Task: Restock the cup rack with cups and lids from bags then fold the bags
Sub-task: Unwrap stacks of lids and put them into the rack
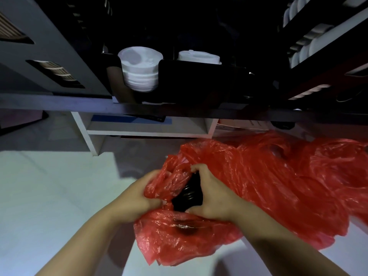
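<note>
1. The black lids (188,193), a nested stack, sit in the mouth of the red bag (258,186), which lies on the pale floor (49,196) just below the rack.
2. The stack looks light and fairly stiff, ribbed along its side. It should take a firm squeeze, but nested lids can slide apart, so the safest hold is around the side with a finger capping one end.
3. The right hand (211,196) has its grip closed around the stack, fingers over the far end and thumb under the near end.
4. The left hand (137,198) has its grip clenched on a bunch of bag film beside the stack, holding the mouth back.
5. The bag is thin, soft and crinkly. It will cling and snag on the lid rims, so the film needs pulling clear before the stack lifts out. A dark shape (185,228) shows through the near part of the bag; what it is I cannot tell.
6. More red plastic spreads to the right, touching this bag, so that side is cluttered. The floor to the left is open.
7. Above, the tabletop (59,100) edge overhangs the floor, so a lift has to come toward the person before rising.
8. On the rack, white lids (140,68) fill one holder; a second white stack (199,56) stands beside it.
</note>
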Motion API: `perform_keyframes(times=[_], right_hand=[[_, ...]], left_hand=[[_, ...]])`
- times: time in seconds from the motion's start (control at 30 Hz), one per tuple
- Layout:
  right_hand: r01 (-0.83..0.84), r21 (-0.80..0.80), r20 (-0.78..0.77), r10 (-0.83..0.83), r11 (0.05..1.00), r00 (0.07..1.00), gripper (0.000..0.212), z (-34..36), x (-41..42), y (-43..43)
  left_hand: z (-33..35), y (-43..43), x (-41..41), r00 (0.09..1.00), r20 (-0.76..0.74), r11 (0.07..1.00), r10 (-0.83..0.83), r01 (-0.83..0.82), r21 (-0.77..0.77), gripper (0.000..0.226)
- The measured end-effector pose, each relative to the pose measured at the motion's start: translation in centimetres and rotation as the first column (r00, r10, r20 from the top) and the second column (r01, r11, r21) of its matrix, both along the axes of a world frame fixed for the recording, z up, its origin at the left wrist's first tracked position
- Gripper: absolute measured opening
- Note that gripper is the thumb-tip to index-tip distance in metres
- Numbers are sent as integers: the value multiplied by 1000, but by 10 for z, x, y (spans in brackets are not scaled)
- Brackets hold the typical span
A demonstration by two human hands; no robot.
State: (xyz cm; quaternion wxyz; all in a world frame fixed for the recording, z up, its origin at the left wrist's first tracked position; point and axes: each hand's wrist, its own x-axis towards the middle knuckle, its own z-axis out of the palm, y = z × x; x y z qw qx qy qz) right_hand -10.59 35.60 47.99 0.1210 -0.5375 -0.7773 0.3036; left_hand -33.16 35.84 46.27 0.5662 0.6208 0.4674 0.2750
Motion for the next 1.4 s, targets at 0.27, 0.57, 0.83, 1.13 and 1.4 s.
perform_keyframes(times=[0.27,0.57,0.83,1.13,1.4], right_hand=[[-63,268,-75,86,961,993,88,-18,8,-14],[-197,271,292,115,942,949,92,-3,6,-19],[-158,311,293,63,937,954,69,4,2,-16],[-4,234,293,-66,972,954,76,4,5,-21],[304,207,-31,-304,930,952,68,3,12,-23]], left_hand=[[18,-5,24,860,337,870,384,-214,-445,22],[14,-4,37,824,220,821,522,-417,-390,11],[14,-7,26,914,-137,897,383,-332,291,61],[2,-5,24,805,-353,370,477,181,911,34],[18,-12,17,684,-727,800,59,404,444,113]])
